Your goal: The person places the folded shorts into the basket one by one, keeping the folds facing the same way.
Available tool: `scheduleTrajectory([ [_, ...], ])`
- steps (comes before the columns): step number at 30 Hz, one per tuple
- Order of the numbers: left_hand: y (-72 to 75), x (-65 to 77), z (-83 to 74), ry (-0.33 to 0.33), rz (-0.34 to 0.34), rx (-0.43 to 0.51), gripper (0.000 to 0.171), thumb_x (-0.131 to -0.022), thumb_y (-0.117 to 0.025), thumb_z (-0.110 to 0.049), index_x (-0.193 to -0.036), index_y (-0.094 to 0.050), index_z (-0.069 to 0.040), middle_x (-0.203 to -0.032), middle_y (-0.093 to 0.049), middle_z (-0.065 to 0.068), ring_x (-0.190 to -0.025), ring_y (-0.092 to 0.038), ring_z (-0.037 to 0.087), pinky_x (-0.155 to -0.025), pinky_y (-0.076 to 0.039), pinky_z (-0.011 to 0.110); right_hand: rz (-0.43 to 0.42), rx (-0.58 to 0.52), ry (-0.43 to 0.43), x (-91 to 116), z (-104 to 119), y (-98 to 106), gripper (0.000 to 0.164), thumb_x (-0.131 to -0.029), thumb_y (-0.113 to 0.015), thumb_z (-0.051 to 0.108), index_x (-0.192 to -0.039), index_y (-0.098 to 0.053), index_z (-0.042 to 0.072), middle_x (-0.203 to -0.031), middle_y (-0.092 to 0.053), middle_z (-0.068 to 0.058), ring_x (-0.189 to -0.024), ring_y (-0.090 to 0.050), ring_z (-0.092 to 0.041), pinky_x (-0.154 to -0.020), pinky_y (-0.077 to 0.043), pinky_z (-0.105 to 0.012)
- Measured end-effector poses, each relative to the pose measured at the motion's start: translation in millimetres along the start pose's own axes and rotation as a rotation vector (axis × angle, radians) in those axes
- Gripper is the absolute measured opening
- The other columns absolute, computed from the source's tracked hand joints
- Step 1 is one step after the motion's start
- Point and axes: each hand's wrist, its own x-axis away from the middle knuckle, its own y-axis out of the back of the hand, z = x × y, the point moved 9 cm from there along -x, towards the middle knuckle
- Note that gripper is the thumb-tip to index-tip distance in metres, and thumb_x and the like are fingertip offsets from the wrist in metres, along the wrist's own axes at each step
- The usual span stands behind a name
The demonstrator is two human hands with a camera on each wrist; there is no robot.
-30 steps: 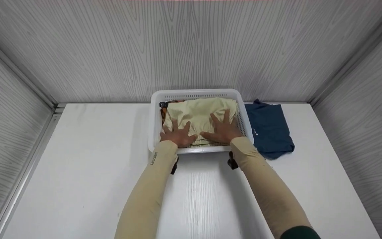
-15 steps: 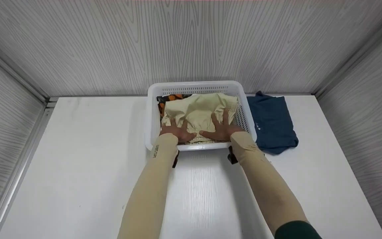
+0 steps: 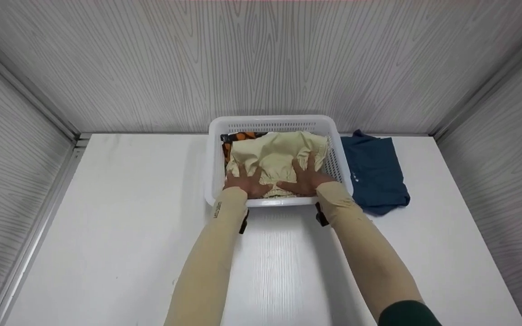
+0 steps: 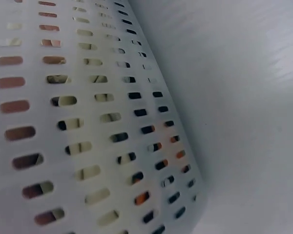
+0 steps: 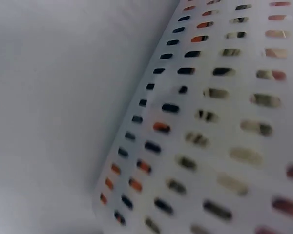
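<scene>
A cream garment [image 3: 274,151] lies folded in a white plastic basket [image 3: 272,120]. Both hands are spread flat on its near part, thumbs pointing toward each other. My left hand [image 3: 248,183] rests at the near left and my right hand [image 3: 305,181] at the near right, inside the rim. Under the cream cloth, a black and orange patterned cloth [image 3: 245,136] shows along the left and back. Through the slots of the basket wall [image 4: 93,146] in the left wrist view, cream, orange and dark cloth appears. The right wrist view shows a similar slotted wall [image 5: 185,136].
A dark blue folded garment [image 3: 374,174] lies on the white table [image 3: 129,217] against the basket's right side. Grey wood-grain panels [image 3: 261,59] stand behind and at both sides.
The head view shifts slightly. Both hands stay pressed on the cream garment, and the basket and blue garment keep their places on the table.
</scene>
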Motion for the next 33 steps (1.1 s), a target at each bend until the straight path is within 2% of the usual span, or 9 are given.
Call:
scheduleTrajectory([
  [3, -4.8, -14.1, 0.7, -0.058, 0.007, 0.013, 0.074, -0.102, -0.042, -0.061, -0.163, -0.025, -0.023, -0.167, -0.015, 0.017, -0.149, -0.014, 0.05, -0.116, -0.023, 0.063, -0.076, -0.221, 0.008, -3.6, -13.7, 7.4, 0.081, -0.103, -0.044, 0.06, -0.16, -0.025, 0.007, -0.164, -0.002, -0.033, -0.146, -0.028, -0.046, -0.112, -0.034, -0.056],
  [9, 21.2, -18.5, -0.7, -0.206, -0.095, 0.136, 0.058, -0.106, -0.045, -0.047, -0.155, -0.044, -0.015, -0.152, -0.05, 0.008, -0.136, -0.049, 0.031, -0.109, -0.039, 0.054, -0.333, -0.363, 0.143, 5.8, -22.5, 52.3, 0.055, -0.108, -0.048, 0.036, -0.152, -0.043, 0.003, -0.148, -0.049, -0.022, -0.132, -0.051, -0.037, -0.107, -0.042, -0.052],
  [13, 41.6, -0.1, -12.2, -0.359, -0.145, 0.252, 0.05, -0.108, -0.048, -0.039, -0.151, -0.048, -0.014, -0.149, -0.052, 0.009, -0.13, -0.055, 0.027, -0.107, -0.042, 0.049, -0.546, -0.477, 0.228, 24.7, -37.2, 86.7, 0.042, -0.109, -0.048, 0.028, -0.142, -0.056, 0.002, -0.13, -0.061, -0.021, -0.107, -0.065, -0.033, -0.091, -0.052, -0.05],
  [19, 52.0, 48.9, -27.3, -0.562, -0.337, 0.217, 0.039, -0.107, -0.053, -0.031, -0.142, -0.059, -0.014, -0.142, -0.059, 0.004, -0.131, -0.054, 0.024, -0.107, -0.043, 0.043, -0.898, -0.568, 0.25, 54.0, -83.8, 105.0, 0.028, -0.106, -0.054, 0.017, -0.122, -0.069, -0.001, -0.105, -0.071, -0.019, -0.086, -0.065, -0.027, -0.078, -0.052, -0.045],
  [22, 35.6, 71.5, -25.5, -0.617, -0.391, 0.24, 0.035, -0.107, -0.054, -0.029, -0.137, -0.063, -0.014, -0.132, -0.065, 0.001, -0.123, -0.059, 0.02, -0.103, -0.046, 0.041, -1.019, -0.618, 0.183, 58.6, -111.9, 94.3, 0.025, -0.105, -0.057, 0.013, -0.117, -0.07, -0.004, -0.097, -0.071, -0.019, -0.082, -0.064, -0.027, -0.076, -0.051, -0.044],
  [25, 5.2, 80.8, -18.6, -0.62, -0.385, 0.271, 0.032, -0.107, -0.054, -0.028, -0.135, -0.065, -0.018, -0.113, -0.074, -0.004, -0.103, -0.069, 0.014, -0.094, -0.051, 0.043, -1.056, -0.653, 0.096, 54.4, -134.1, 75.0, 0.025, -0.103, -0.057, 0.01, -0.117, -0.069, -0.006, -0.101, -0.069, -0.02, -0.09, -0.064, -0.031, -0.081, -0.05, -0.046],
  [28, -29.0, 79.1, -8.8, -0.585, -0.375, 0.291, 0.032, -0.106, -0.055, -0.027, -0.137, -0.064, -0.022, -0.106, -0.077, -0.003, -0.099, -0.071, 0.013, -0.093, -0.052, 0.047, -0.973, -0.664, 0.031, 39.3, -146.8, 50.1, 0.034, -0.103, -0.056, 0.012, -0.13, -0.061, -0.008, -0.123, -0.064, -0.026, -0.116, -0.059, -0.039, -0.098, -0.046, -0.052],
  [31, -58.8, 75.1, -2.1, -0.558, -0.386, 0.311, 0.036, -0.106, -0.056, -0.024, -0.141, -0.06, -0.021, -0.125, -0.071, 0.0, -0.117, -0.065, 0.018, -0.102, -0.047, 0.048, -0.849, -0.615, -0.014, 21.8, -151.4, 27.2, 0.05, -0.105, -0.053, 0.02, -0.148, -0.046, -0.005, -0.15, -0.043, -0.03, -0.144, -0.032, -0.048, -0.115, -0.026, -0.061],
  [33, -76.0, 74.0, -0.3, -0.547, -0.398, 0.317, 0.04, -0.105, -0.057, -0.023, -0.145, -0.057, -0.02, -0.137, -0.064, 0.004, -0.129, -0.057, 0.024, -0.107, -0.044, 0.048, -0.787, -0.548, -0.036, 12.1, -152.5, 16.3, 0.059, -0.106, -0.051, 0.028, -0.155, -0.037, -0.001, -0.159, -0.026, -0.032, -0.149, -0.012, -0.052, -0.117, -0.013, -0.067],
])
